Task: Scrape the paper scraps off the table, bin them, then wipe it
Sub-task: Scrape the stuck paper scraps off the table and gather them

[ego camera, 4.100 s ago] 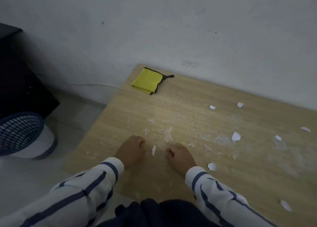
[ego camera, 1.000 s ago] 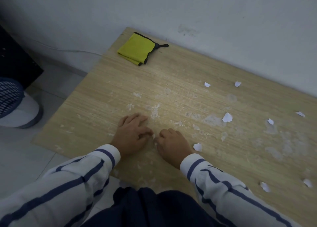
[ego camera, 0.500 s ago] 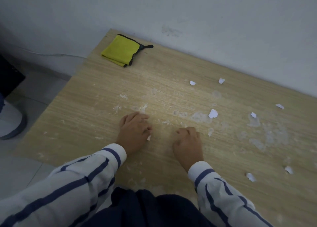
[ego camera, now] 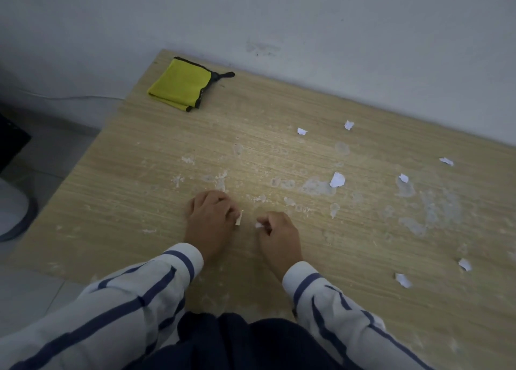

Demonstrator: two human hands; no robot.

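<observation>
Two hands on table (ego camera: 139, 202) | right hand (ego camera: 279, 237) fingers (ego camera: 267, 221) pinch scrap (ego camera: 259, 225) — left hand (ego camera: 210, 220) fingers: cannot tell

Right hand (ego camera: 279, 238) shifted leftward, now pinching scrap (ego camera: 259, 225) (small, white)

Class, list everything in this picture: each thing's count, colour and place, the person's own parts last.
table: one, light wood, against the grey-white wall
paper scraps: seven loose, white, right of the hands; one more at each hand
cloth: one, yellow with black edge, folded, far left corner
residue patches: several, whitish, mid-table
sleeves: two, white with blue stripes, near edge
left hand: one, on the table, scrap at its thumb
right hand: one, fingers pinching a small scrap
</observation>
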